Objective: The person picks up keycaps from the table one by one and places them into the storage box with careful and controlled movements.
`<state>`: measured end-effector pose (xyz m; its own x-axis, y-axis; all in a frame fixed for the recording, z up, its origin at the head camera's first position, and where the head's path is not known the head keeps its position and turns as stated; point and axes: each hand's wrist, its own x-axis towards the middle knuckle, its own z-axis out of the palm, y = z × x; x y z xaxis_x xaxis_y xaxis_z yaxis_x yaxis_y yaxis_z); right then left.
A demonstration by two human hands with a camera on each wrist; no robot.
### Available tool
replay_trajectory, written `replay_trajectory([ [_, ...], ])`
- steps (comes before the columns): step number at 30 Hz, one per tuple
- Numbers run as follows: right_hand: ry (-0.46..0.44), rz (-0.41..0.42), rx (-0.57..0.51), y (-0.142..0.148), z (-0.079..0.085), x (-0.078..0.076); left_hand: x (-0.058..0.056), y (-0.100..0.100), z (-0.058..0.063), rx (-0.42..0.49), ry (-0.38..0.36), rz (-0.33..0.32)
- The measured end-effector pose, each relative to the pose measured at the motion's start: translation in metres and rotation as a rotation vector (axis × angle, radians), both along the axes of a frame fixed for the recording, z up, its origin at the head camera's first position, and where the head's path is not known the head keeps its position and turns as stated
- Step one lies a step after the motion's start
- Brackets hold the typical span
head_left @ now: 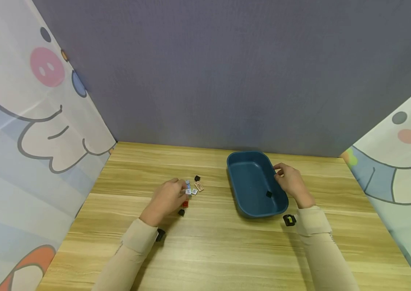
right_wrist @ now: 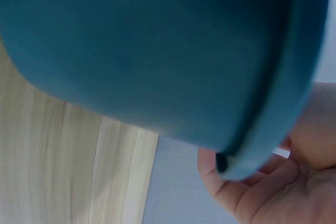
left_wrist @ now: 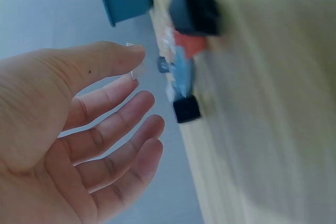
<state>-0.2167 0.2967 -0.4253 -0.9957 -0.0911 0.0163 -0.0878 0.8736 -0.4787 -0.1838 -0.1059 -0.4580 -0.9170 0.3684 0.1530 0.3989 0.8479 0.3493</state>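
My left hand [head_left: 168,197] pinches a small pale keycap-like piece [left_wrist: 137,71] between thumb and index finger, while the other fingers curve loosely. Beside and beneath it on the wooden table lie more small pieces: a red one [head_left: 185,204], a beige one [head_left: 199,186], a white one [head_left: 194,191], a blue one [head_left: 187,184] and two black ones, one nearer [head_left: 181,212] and one farther [head_left: 197,178]. My right hand [head_left: 290,181] grips the right rim of a dark blue plastic basin [head_left: 231,178], its fingers under the lip. Inside the basin lies one black piece [head_left: 269,194].
The wooden table [head_left: 212,250] meets a grey partition [head_left: 227,72] at its back. Cartoon-printed curtains hang at the left [head_left: 5,161] and right [head_left: 405,173]. Black wrist cameras sit by the left cuff [head_left: 160,235] and the right cuff [head_left: 289,220].
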Motion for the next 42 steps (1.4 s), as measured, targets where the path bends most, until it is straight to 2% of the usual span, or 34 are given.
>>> replay_trajectory([
  [3,0.008,0.000,0.002,0.000,-0.001,0.001,-0.002,0.008,0.005,-0.003,0.028,-0.023],
  [12,0.023,0.003,0.005,0.001,-0.001,0.000,-0.010,0.040,0.023,0.008,0.031,-0.084],
  [17,0.015,0.005,0.005,0.001,0.000,-0.001,-0.013,0.060,0.028,0.026,0.042,-0.134],
  [27,0.027,0.005,0.005,0.000,-0.003,0.000,-0.011,0.102,0.034,0.014,0.068,-0.220],
  [37,0.037,-0.008,0.007,-0.001,-0.003,0.001,-0.009,0.137,0.040,-0.138,0.205,-0.298],
  [42,0.039,-0.012,0.008,-0.002,-0.002,0.001,-0.008,0.144,0.042,-0.184,0.220,-0.306],
])
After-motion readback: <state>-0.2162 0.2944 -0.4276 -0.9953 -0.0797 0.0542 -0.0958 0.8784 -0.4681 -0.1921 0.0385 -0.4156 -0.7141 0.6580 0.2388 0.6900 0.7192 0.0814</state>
